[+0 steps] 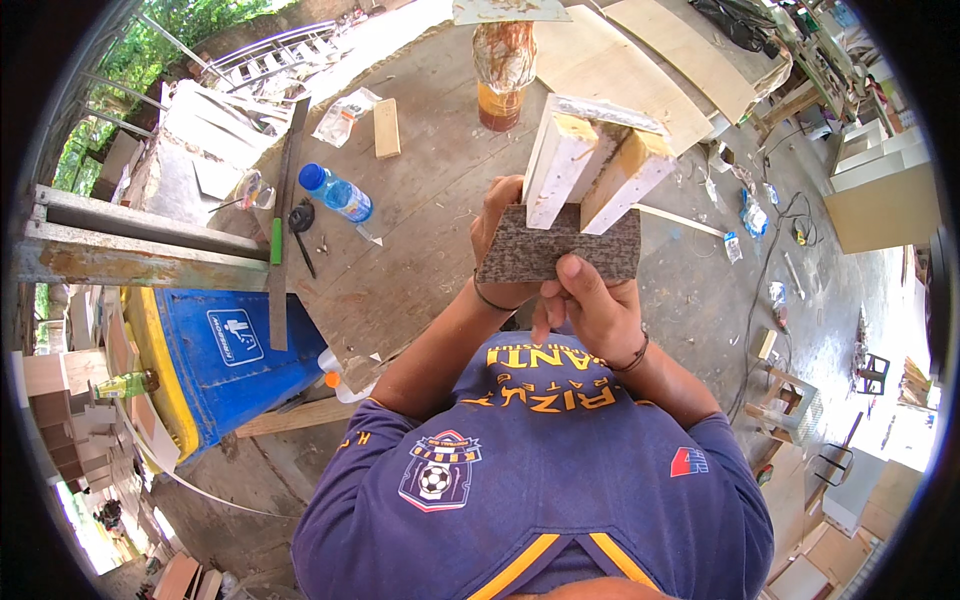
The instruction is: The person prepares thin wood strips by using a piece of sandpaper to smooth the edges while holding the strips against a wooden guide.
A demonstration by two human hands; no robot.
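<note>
I hold up a small wooden piece in front of my chest, over the near right side of the work table. It has a dark brown streaked panel (555,250) facing me and pale, white-faced wooden strips (556,175) standing out beyond it with a gap between them. My left hand (493,217) is closed around the panel's left side, its fingers partly hidden behind. At the panel's lower right edge my right hand (598,305) grips with the thumb on the front face. The other right fingers are curled below and partly out of sight.
On the table (420,240) lie a blue-capped water bottle (345,195), a small wood block (387,128), a long metal straightedge (290,180) and a stained container (502,90). A blue bin (240,350) stands left. Plywood sheets (625,75) lie beyond; cables (765,260) cross the floor.
</note>
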